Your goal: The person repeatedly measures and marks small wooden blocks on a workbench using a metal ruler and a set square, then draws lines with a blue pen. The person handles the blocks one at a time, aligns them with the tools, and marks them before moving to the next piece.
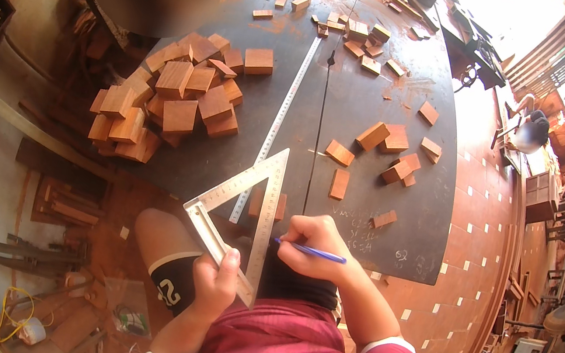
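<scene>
My left hand is closed around the thick edge of a silver triangular speed square with scale marks along its sides. The square is held up over my lap at the table's near edge. My right hand pinches a blue pen, its tip pointing left beside the square's long side. Partly behind the square, a reddish wooden block lies on the dark table. A long white ruler stretches away from me on the tabletop, its near end by the square.
Reddish-brown wooden blocks are heaped on the table's left. Several loose blocks lie on the right, and smaller offcuts toward the far end. Chalk-like writing marks the near right corner. A tiled floor runs along the right; another person is farther off.
</scene>
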Demonstrator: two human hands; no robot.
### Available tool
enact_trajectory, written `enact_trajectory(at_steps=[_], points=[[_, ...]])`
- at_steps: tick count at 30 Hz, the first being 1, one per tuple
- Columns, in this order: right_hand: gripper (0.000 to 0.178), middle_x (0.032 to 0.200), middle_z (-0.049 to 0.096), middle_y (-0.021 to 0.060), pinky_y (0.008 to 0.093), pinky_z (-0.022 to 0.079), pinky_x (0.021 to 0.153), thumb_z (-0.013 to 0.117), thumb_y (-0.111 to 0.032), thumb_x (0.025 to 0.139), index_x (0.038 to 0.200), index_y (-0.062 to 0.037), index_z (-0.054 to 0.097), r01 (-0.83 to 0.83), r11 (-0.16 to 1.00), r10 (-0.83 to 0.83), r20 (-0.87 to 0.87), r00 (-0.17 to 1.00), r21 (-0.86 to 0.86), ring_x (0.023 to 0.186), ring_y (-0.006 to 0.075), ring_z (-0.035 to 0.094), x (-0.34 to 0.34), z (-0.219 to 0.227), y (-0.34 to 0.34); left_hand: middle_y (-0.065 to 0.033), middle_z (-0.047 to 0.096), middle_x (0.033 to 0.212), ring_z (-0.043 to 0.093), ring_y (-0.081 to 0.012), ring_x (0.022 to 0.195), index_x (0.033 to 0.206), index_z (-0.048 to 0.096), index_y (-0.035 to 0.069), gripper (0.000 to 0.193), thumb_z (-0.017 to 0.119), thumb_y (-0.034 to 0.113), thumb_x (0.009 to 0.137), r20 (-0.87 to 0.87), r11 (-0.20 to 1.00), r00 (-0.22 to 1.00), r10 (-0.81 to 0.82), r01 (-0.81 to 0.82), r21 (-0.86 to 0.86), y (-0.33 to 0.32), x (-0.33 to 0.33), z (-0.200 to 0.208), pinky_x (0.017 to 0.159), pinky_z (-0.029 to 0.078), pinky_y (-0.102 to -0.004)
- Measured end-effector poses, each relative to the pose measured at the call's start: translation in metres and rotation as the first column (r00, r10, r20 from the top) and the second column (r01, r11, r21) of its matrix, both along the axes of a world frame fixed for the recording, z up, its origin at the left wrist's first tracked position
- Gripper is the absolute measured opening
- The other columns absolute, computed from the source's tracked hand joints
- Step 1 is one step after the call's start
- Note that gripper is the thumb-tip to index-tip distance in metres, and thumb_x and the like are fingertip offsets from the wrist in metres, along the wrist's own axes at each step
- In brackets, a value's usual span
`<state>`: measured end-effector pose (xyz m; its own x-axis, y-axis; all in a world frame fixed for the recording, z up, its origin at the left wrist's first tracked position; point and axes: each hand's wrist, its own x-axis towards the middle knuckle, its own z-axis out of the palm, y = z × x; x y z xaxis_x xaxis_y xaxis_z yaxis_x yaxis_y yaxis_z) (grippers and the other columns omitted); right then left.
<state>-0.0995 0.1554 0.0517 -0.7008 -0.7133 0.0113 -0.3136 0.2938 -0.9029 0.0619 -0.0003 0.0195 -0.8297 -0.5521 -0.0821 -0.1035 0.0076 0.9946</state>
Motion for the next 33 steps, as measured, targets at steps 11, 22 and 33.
enact_trajectory(at_steps=[11,22,33], points=[[0.016,0.072,0.062,0.0098,0.0298,0.049,0.057,0.074,0.003,0.078,0.09,-0.0017,0.064,0.451,0.843,-0.538,-0.415,0.734,-0.294,0.061,0.0183,0.061,0.012,-0.048,0.063,0.0041,0.054,0.07,0.047,-0.0055,0.064,0.083,0.065,0.005,0.038,0.064,0.036,0.105,0.114,0.99,0.985,-0.129,0.134,-0.042,-0.131,-0.013,-0.022,0.059,0.038,-0.0249],[0.026,0.08,0.065,0.0081,0.0373,0.057,0.067,0.073,0.002,0.072,0.095,-0.0039,0.063,0.313,0.886,-0.441,-0.826,0.351,-0.341,0.07,0.0268,0.067,0.012,-0.075,0.105,-0.0108,0.066,0.066,0.066,-0.0253,0.061,0.11,0.066,-0.003,0.047,0.077,0.04,0.094,0.249,0.72,0.933,0.261,-0.016,-0.694,-0.113,-0.06,0.003,0.062,0.052,-0.0397],[0.028,0.074,0.063,0.0068,0.0347,0.057,0.062,0.073,0.004,0.071,0.094,-0.0041,0.06,0.304,0.895,-0.428,-0.822,0.377,-0.326,0.064,0.0252,0.066,0.012,-0.067,0.103,-0.0243,0.051,0.143,0.048,-0.0417,0.133,0.142,0.049,-0.004,0.093,0.088,0.047,0.074,0.262,0.464,0.956,-0.13,0.293,-0.836,-0.01,-0.089,0.034,0.113,0.037,-0.051]])
